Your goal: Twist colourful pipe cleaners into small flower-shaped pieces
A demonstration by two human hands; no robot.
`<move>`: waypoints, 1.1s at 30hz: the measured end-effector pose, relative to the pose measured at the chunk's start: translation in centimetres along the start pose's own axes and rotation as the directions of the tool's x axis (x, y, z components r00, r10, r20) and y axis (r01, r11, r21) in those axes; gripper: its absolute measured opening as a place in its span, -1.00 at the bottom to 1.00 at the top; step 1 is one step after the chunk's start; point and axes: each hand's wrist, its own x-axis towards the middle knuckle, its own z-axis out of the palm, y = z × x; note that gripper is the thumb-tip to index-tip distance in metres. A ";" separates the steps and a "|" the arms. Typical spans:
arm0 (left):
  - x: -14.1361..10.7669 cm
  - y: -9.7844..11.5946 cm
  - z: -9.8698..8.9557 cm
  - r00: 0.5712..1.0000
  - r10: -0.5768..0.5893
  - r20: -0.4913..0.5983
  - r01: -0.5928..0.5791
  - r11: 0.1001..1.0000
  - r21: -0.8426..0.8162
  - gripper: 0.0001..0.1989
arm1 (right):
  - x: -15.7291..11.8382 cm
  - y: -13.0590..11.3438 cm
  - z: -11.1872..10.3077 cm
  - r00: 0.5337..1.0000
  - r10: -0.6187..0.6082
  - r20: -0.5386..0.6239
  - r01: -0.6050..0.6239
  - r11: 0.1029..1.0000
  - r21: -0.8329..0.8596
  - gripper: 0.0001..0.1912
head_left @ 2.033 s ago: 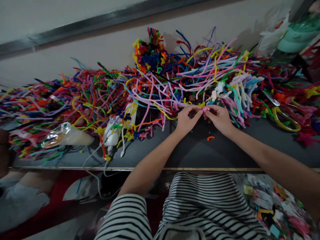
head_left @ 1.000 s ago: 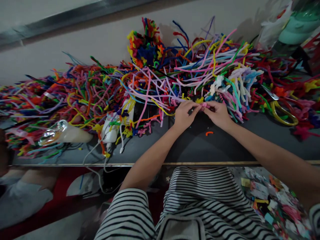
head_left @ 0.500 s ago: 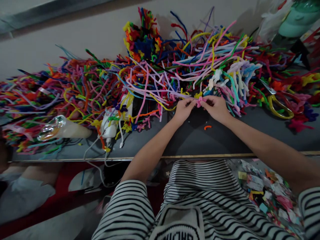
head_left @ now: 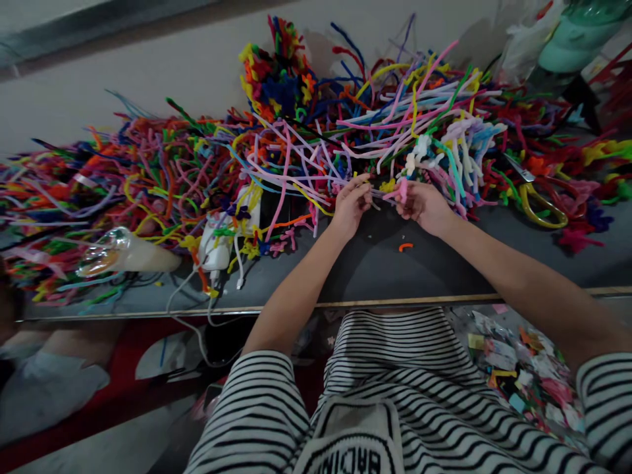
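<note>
Above the dark table (head_left: 355, 276), my right hand (head_left: 422, 205) pinches a small pink fuzzy piece (head_left: 403, 191). To its left is my left hand (head_left: 351, 205), its fingers curled together near a thin pale purple stem (head_left: 379, 195); whether it grips that stem is hard to tell. A gap separates the two hands. Just beyond them lies a heap of coloured fuzzy stems (head_left: 296, 151). A short orange piece (head_left: 405, 247) rests on the table below my right hand.
Yellow-handled scissors (head_left: 536, 197) lie at the right. On the left are a white power adapter (head_left: 216, 250) with cables and a plastic-wrapped roll (head_left: 148, 255). A teal container (head_left: 575, 39) stands back right. Another person's legs (head_left: 54, 375) show lower left.
My hands have moved apart from their shared hold on the pink piece, which stays in my right hand. My left hand has shifted left. The view has turned slightly.
</note>
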 end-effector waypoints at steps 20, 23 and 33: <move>-1.2 0.5 0.6 0.992 0.045 0.115 -0.033 0.994 -0.100 -0.70 | 0.0 1.8 -0.1 0.965 -0.238 0.107 0.261 0.901 -0.348 -0.68; -1.3 0.4 0.8 0.995 0.038 0.097 -0.027 0.993 -0.113 -0.57 | 0.0 1.9 -0.1 0.967 -0.236 0.097 0.255 0.885 -0.390 -0.71; -0.9 0.3 0.7 0.980 0.180 0.085 -0.176 0.983 -0.055 -0.79 | -0.1 1.9 0.0 0.941 -0.310 0.132 0.331 0.773 -0.541 -0.76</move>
